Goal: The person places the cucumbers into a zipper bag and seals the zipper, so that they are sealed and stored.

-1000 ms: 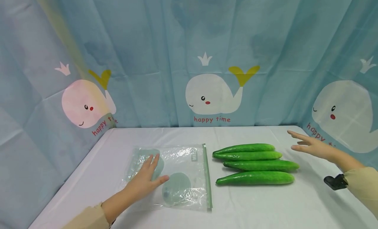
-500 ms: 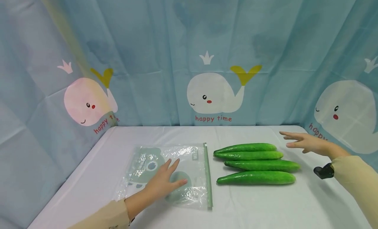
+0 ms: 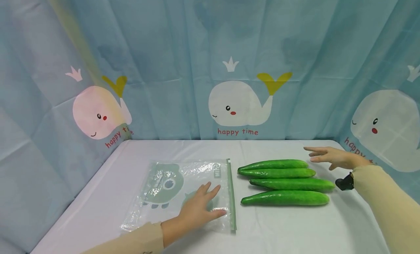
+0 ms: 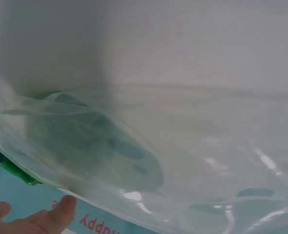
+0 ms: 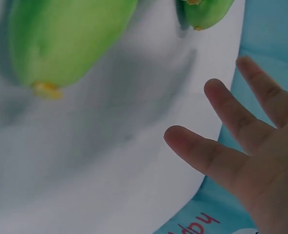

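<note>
The clear bag is lying flat on the table, left of four cucumbers. The left hand is hanging over it, possibly touching, fingers parted, gripping nothing. The right hand is hovering near the cucumbers' right ends, fingers apart, unladen. Pinching the green strip should spare the film creasing.

looking bright in the head view. shining in white spots on the plastic bag and a bit on the cucumbers. glowing pale yellow on the left of the curtain. making soft gray shadows on the table. looking dim and blurry in the left wrist view. going fuzzy on the cucumbers in the right wrist view.
</note>
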